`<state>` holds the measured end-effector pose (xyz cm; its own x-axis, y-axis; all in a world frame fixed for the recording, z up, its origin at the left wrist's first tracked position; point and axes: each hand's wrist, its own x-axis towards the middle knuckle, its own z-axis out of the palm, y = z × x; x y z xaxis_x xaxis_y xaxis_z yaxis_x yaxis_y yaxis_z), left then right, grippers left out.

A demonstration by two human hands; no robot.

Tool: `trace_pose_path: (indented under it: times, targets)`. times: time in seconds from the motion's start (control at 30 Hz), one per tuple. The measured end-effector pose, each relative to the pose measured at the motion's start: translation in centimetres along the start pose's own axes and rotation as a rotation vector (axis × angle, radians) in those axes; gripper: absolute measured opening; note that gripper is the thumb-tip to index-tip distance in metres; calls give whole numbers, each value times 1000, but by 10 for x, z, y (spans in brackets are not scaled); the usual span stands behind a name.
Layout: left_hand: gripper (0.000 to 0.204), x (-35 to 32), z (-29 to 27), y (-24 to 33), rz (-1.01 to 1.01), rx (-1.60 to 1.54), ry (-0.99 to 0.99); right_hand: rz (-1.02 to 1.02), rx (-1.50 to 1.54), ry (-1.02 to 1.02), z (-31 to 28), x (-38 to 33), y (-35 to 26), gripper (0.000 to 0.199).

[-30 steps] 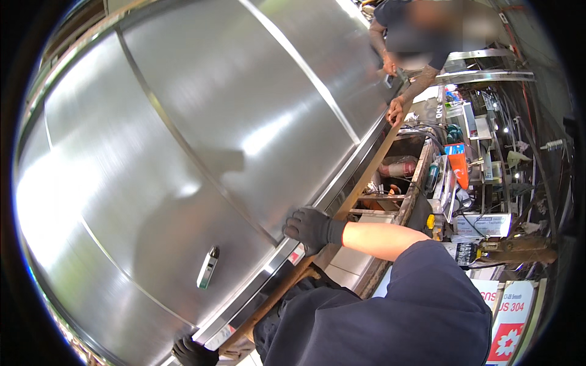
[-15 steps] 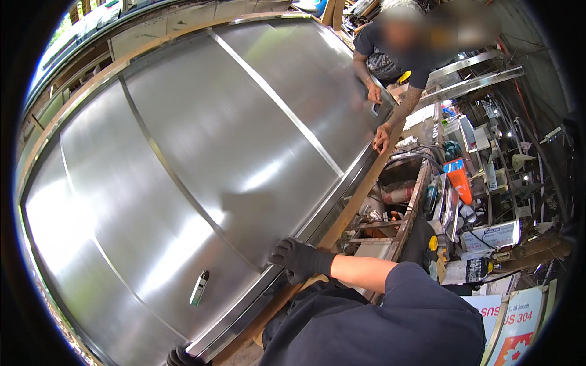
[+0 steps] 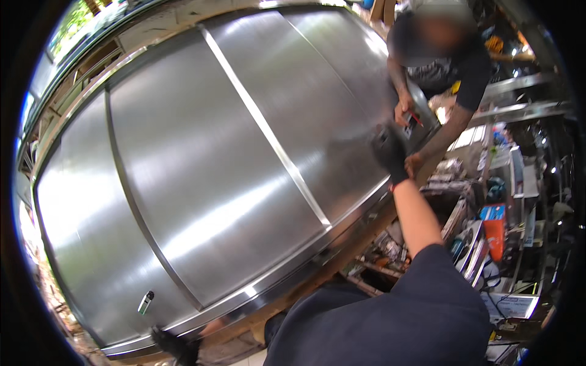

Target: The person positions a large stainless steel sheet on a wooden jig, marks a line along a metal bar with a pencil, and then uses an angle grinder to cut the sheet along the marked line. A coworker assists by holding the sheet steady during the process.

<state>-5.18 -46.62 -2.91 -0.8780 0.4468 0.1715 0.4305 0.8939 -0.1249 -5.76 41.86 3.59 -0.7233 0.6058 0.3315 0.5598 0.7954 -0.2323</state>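
Right hand (image 3: pixel 390 149), black-gloved, off panel's front edge since earlier frame; now stretched over far right part of metal panel (image 3: pixel 201 152), just beside co-worker's hands (image 3: pixel 404 110). Fingers blurred, cannot tell if curled on anything. Left hand (image 3: pixel 174 346), also gloved, at panel's near edge, lower left, more in view than before; grip unclear. Hands wider apart now. Small white-green tool (image 3: pixel 146 302) with dark tip still lies on panel, near left hand. Co-worker's hand now by red item (image 3: pixel 416 118).

Large steel panel (image 3: pixel 189 152), shiny, crossed by narrow strips (image 3: pixel 262 124); lying across left and middle of view.
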Motion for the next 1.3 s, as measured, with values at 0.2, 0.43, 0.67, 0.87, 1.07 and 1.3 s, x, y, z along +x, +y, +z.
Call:
trace_pose_path:
  times: [0.2,0.43,0.67,0.87,1.07,1.3]
  targets:
    - [160,40,-22,181,-226,-65,-314,232,-255,79,-33,67,98,79]
    - [118,135,-56,298,-97,-287,-276,-651,-594,-214,65,84,342,36]
    - [92,143,-57,349,-22,-250,-232,-73,71,-574,7,82,251,47]
    - [84,146,-52,349,-22,-264,-206,193,341,-482,10,74,265,41]
    - [77,139,-50,349,-20,-274,-178,767,651,-312,-28,39,126,33]
    - [91,146,-53,347,0,-253,-204,627,1021,-548,-29,-38,2,23]
